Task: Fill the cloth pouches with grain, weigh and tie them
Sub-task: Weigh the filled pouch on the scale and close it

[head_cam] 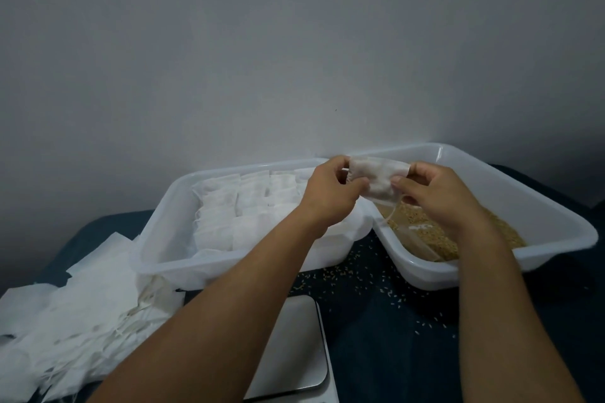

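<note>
A small white cloth pouch (379, 177) is held up between both hands, above the gap between two tubs. My left hand (330, 193) pinches its left edge and my right hand (435, 196) pinches its right edge. A drawstring dangles from the pouch toward the grain. Brown grain (435, 235) lies in the right white tub (556, 222). The left white tub (163, 239) holds several flat white pouches (248, 209). A silver scale (291, 353) sits at the bottom centre, partly hidden by my left forearm.
A loose heap of white pouches with strings (75, 314) covers the table's left front. Spilled grains (360, 275) dot the dark blue tabletop (393, 337) between the tubs and the scale. A plain grey wall stands right behind the tubs.
</note>
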Tool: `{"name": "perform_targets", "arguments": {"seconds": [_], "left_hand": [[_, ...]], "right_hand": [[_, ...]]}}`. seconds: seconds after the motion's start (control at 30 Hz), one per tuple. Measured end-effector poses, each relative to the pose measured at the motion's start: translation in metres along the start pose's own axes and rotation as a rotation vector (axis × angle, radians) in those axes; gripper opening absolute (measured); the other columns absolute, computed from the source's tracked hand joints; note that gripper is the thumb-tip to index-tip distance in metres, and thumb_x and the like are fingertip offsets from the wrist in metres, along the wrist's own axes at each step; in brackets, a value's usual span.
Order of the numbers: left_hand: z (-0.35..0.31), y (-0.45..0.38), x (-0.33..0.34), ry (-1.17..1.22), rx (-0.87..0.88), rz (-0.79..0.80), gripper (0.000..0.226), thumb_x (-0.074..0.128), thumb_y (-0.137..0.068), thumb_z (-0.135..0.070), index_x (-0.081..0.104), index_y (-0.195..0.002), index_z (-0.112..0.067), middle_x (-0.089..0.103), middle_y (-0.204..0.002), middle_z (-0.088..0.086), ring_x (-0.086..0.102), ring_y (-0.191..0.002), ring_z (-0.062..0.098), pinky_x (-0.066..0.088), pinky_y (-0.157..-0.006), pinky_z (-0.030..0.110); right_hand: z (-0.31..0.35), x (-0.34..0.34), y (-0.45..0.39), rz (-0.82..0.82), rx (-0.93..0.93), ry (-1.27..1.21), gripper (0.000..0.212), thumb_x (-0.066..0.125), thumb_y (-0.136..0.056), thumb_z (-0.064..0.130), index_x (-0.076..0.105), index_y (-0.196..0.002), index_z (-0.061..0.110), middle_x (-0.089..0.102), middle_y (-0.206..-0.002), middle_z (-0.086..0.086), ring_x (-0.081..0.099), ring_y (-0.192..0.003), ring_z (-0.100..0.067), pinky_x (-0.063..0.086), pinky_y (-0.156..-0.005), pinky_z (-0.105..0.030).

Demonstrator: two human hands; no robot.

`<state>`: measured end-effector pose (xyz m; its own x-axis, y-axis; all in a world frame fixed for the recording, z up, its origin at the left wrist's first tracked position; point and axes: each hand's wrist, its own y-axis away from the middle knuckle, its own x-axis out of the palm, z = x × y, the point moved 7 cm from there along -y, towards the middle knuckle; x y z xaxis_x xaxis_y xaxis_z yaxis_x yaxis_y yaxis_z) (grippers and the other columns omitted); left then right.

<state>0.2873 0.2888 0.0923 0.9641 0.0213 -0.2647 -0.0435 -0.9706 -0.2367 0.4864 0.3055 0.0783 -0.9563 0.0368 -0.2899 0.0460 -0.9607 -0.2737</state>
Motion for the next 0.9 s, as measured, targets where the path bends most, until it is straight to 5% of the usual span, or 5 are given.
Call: {"name": "perform_targets", "arguments": {"seconds": [0.13,0.27,0.57,0.73,0.9], "left_hand": [[0.0020,0.0029,0.0006,0.016,0.005,-0.015,0.015,0.071,-0.092,-0.011,0.070,-0.108,-0.012,0.075,-0.101,0.014,0.067,-0.084,0.023,0.059,-0.088,0.050],[-0.0050,0.0031,0.0032,0.017,0.035,-0.028,0.019,0.073,-0.092,-0.010,0.072,-0.110,-0.016,0.078,-0.098,0.005,0.073,-0.090,0.022,0.061,-0.087,0.038],[-0.0021,0.0067,0.0035,0.062,0.025,-0.028,0.028,0.073,-0.094,-0.010,0.067,-0.120,-0.016,0.079,-0.101,0.004,0.075,-0.095,0.020,0.061,-0.087,0.029],[-0.0041,0.0060,0.0056,0.083,0.044,-0.023,0.030,0.075,-0.094,-0.013,0.067,-0.123,-0.016,0.078,-0.104,0.003,0.075,-0.098,0.015,0.061,-0.089,0.028],[-0.0008,0.0057,0.0081,0.086,0.049,-0.042,0.025,0.075,-0.093,-0.010,0.067,-0.114,-0.023,0.078,-0.103,0.001,0.075,-0.095,0.013,0.060,-0.084,0.024]], "right_hand": [[0.0006,-0.0011,-0.0009,-0.015,-0.016,0.025,0.012,0.073,-0.097,0.025,0.078,-0.093,0.035,0.080,-0.089,0.006,0.074,-0.081,-0.010,0.061,-0.090,-0.048],[-0.0019,-0.0015,-0.0013,-0.025,0.000,0.083,0.012,0.074,-0.096,0.028,0.077,-0.089,0.036,0.078,-0.086,0.005,0.072,-0.085,-0.019,0.059,-0.090,-0.054],[-0.0029,-0.0055,-0.0031,-0.046,-0.015,0.173,0.012,0.073,-0.096,0.031,0.074,-0.089,0.040,0.075,-0.078,0.011,0.065,-0.071,-0.015,0.055,-0.073,-0.041],[-0.0062,-0.0060,-0.0038,-0.027,0.006,0.232,0.011,0.073,-0.094,0.036,0.073,-0.083,0.034,0.066,-0.065,0.012,0.059,-0.068,-0.017,0.048,-0.066,-0.038],[-0.0050,-0.0102,-0.0033,-0.040,0.006,0.285,0.014,0.072,-0.094,0.033,0.072,-0.082,0.024,0.069,-0.075,0.002,0.060,-0.070,-0.019,0.049,-0.068,-0.039]]}}
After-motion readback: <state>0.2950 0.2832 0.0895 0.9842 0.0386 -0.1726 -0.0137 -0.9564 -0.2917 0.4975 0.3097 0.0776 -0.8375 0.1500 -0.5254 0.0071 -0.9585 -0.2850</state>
